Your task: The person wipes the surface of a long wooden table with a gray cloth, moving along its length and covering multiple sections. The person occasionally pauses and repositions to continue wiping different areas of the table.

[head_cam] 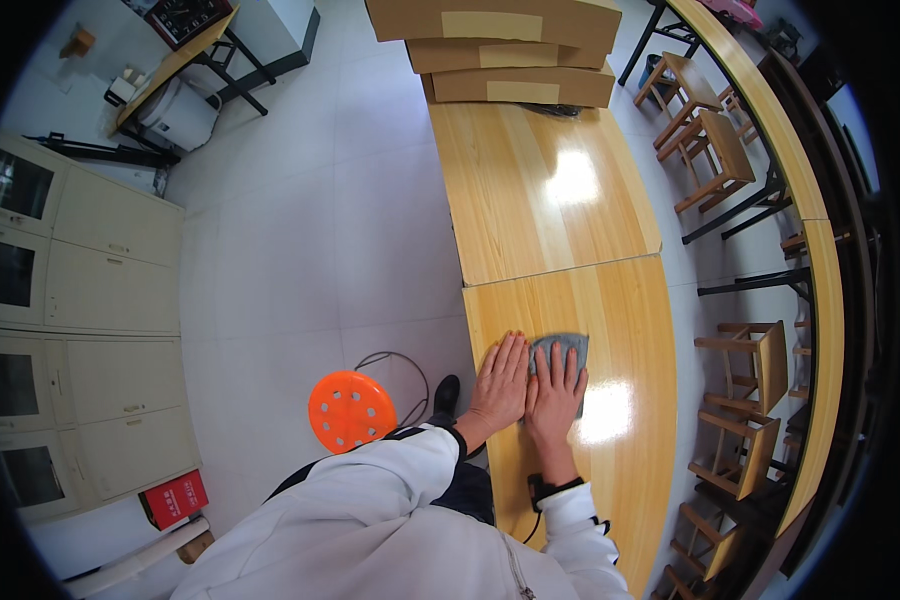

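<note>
My right hand (554,405) lies flat over a folded grey cloth (574,346) and holds it down against the wooden tabletop (570,304). The cloth shows past the fingertips and along the right side of the hand; the palm hides the rest. Beside it, my left hand (501,386) rests flat and holds nothing, its fingers stretched forward and near the cloth's left edge. Whether its edge touches the cloth cannot be told. The two hands meet or nearly meet near the thumbs.
Cardboard boxes (525,56) are stacked on the adjoining far table (525,202). An orange stool (352,412) stands on the floor to my left. Cream cabinets (112,292) line the left wall. Several wooden stools (771,367) stand by a long table (825,315) at right.
</note>
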Demonstrator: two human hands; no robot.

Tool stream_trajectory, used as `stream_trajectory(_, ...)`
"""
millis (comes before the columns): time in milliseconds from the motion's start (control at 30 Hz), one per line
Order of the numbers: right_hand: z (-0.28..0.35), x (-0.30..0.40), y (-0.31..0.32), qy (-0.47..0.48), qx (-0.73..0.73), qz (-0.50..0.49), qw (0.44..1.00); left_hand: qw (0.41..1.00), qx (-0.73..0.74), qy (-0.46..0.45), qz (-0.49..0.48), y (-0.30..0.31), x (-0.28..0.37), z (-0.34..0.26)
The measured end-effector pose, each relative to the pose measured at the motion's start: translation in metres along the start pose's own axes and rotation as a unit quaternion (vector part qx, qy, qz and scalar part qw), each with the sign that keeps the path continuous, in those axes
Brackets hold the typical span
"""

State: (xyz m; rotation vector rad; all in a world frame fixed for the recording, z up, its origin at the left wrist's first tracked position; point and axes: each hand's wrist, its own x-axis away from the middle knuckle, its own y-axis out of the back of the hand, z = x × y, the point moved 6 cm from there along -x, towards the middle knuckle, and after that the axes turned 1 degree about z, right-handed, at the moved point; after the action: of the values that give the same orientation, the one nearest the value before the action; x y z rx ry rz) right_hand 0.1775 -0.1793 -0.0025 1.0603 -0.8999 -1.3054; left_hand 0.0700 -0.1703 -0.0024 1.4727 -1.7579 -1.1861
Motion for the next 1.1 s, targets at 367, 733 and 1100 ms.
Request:
stream_trajectory(367,-0.061,-0.059,0.004,-0.104,0.052,-0.067,0.991,0.998,-0.052,-0.021,0.032,0.001,-0.003,-0.002)
stream_trajectory(733,-0.029,0.065,0.008,-0.117,0.056,-0.003,0.992,0.997,-0.066,-0.018,0.032,-0.001,-0.002,-0.004)
stream_trajectory(1100,-0.027,-0.052,0.012,0.000,0.024,-0.016,1.000,0.998,-0.053,-0.017,0.037,0.000,-0.003,-0.002)
